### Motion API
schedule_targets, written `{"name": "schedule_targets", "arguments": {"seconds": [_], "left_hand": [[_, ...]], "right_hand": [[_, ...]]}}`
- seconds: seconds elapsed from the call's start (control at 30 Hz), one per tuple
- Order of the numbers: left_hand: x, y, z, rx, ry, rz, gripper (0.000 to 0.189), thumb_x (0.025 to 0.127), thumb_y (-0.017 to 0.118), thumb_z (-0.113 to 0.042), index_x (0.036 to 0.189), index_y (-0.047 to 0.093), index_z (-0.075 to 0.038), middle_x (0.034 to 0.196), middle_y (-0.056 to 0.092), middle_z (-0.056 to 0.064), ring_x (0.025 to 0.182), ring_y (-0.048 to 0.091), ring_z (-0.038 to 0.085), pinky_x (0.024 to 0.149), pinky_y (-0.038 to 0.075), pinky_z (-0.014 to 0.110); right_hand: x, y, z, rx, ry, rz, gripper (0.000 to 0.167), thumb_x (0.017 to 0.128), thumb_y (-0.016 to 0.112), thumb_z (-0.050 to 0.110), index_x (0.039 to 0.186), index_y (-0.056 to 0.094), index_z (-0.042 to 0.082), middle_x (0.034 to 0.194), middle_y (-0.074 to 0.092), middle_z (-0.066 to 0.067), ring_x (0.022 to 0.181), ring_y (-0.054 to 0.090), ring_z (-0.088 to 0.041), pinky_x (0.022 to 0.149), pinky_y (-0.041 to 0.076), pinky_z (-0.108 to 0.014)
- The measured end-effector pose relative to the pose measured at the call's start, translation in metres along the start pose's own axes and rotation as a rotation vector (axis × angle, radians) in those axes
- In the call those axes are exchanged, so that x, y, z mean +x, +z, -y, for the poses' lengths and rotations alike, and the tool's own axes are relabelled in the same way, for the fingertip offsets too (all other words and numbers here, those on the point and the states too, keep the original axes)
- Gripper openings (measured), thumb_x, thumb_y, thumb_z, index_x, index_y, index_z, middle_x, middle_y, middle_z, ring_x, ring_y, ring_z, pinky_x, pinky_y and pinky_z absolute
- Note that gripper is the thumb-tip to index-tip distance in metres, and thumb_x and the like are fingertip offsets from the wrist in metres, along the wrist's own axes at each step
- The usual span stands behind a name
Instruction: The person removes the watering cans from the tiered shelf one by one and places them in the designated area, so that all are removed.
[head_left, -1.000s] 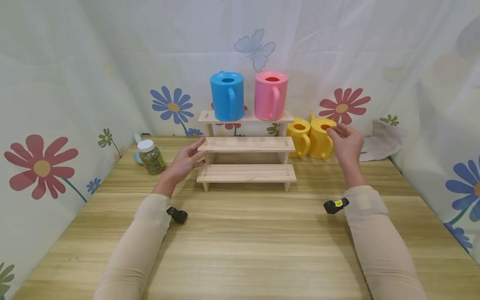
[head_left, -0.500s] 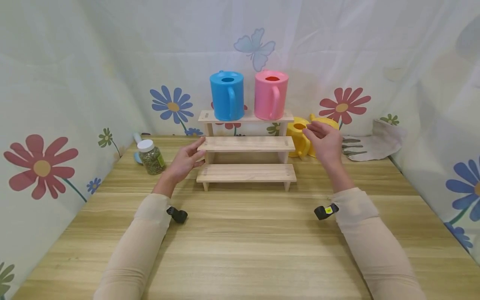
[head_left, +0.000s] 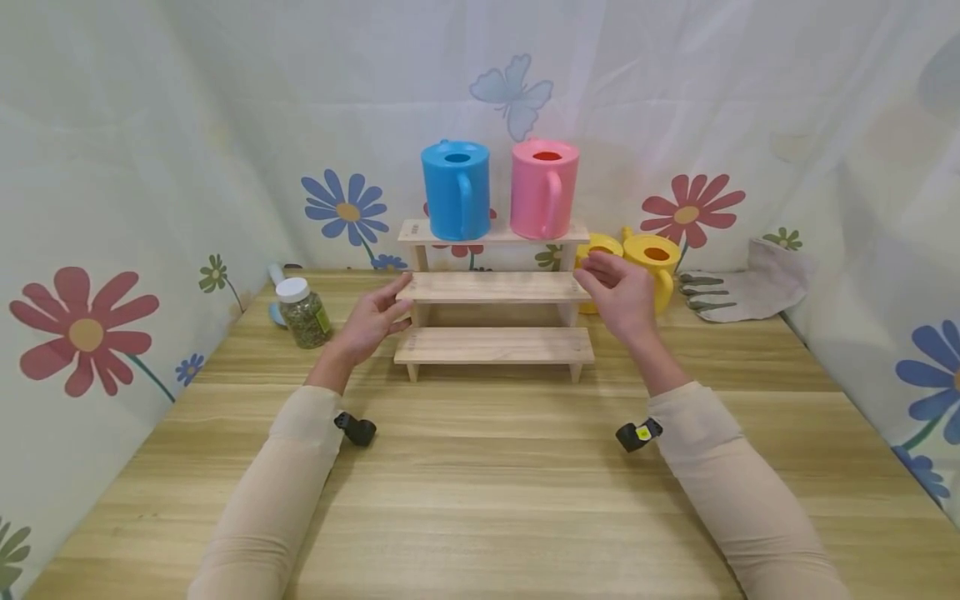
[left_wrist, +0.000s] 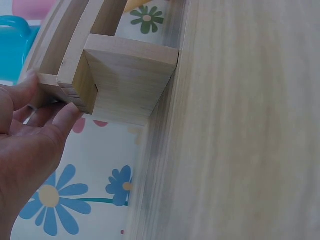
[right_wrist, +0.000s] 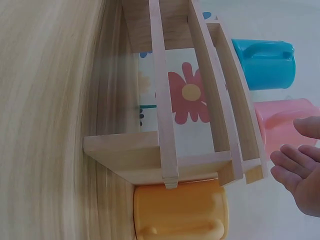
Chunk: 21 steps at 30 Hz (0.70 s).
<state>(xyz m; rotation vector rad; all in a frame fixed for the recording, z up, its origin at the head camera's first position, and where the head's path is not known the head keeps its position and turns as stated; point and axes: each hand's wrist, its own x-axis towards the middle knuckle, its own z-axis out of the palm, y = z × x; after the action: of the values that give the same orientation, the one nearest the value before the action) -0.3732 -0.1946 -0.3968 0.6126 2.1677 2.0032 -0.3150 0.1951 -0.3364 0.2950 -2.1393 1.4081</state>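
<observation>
We are pinching the left end of a three-tier wooden stand with our left grip, thumb and fingers closing about the edge of its flat middle board, whose pale, fine-grained wood is showing squared corners in the left wrist view. Our right grip is hanging by the stand's other end, fingers loosely extended and thumb apart; we are finding it impossible to tell whether the fingertips are touching the wood. The stand is standing upright on the counter, a broad surface with streaky, tan wood grain. On its top tier we are seeing two smooth plastic cylinders with looped handles and round openings: a blue watering can and, just beside it, a pink watering can. Behind our right grip, a partly hidden near yellow can and an outer yellow can are sitting close together. Farther right, a soft, crumpled cloth glove is lying flat with dark streaks. To the left, a clear jar with a white lid is holding flaky greenish bits. Flower-printed curtains are hanging in gentle folds behind everything.
</observation>
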Motion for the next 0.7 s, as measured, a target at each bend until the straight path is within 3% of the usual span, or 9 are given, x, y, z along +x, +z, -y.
{"name": "schedule_targets", "arguments": {"seconds": [0.27,0.53,0.7], "left_hand": [[0.003,-0.001,0.004,0.015,0.007,0.009,0.058,0.106,0.050,-0.016,0.159,0.028,-0.016,0.167,0.014,0.002,0.148,0.023,0.032,0.110,0.040,0.049],[0.002,-0.002,0.002,0.024,0.003,0.005,0.058,0.107,0.050,-0.017,0.160,0.026,-0.014,0.167,0.013,0.003,0.148,0.022,0.031,0.111,0.038,0.051],[0.000,-0.001,0.000,0.030,-0.003,0.001,0.058,0.107,0.050,-0.017,0.160,0.027,-0.017,0.167,0.013,0.001,0.148,0.023,0.029,0.110,0.041,0.047]], "right_hand": [[0.014,0.006,0.016,0.041,0.002,-0.026,0.039,0.091,0.077,0.020,0.124,0.070,0.000,0.113,0.073,-0.014,0.104,0.070,-0.023,0.091,0.056,-0.028],[0.056,0.022,0.045,0.142,0.048,-0.090,0.043,0.088,0.080,0.027,0.122,0.072,0.003,0.112,0.073,-0.011,0.102,0.069,-0.018,0.091,0.056,-0.026],[0.075,0.031,0.059,0.109,0.082,-0.105,0.046,0.086,0.082,0.034,0.121,0.073,0.005,0.111,0.074,-0.009,0.101,0.069,-0.016,0.087,0.057,-0.025]]}}
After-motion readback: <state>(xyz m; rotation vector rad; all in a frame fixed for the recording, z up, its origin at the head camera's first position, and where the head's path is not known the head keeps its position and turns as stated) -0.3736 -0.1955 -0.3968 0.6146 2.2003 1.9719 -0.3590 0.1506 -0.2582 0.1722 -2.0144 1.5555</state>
